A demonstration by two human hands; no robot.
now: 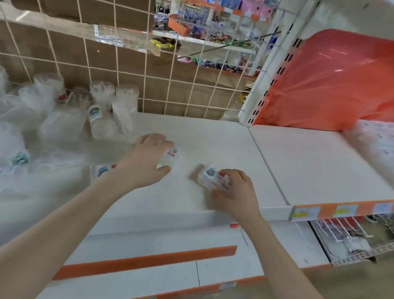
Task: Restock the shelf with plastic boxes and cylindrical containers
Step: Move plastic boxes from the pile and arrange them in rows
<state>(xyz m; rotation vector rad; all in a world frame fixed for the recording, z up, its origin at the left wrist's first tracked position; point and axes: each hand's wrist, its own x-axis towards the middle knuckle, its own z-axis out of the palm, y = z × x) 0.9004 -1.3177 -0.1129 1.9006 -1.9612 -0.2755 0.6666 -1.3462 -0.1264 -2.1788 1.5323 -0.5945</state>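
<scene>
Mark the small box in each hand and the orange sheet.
Left-hand box point(171, 155): head view, labelled end.
Right-hand box point(209, 175): head view, labelled top.
Orange sheet point(348, 81): head view, middle.

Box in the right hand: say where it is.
Head view, centre: box on the white shelf, gripped by the right hand, just right of the left hand.
</scene>
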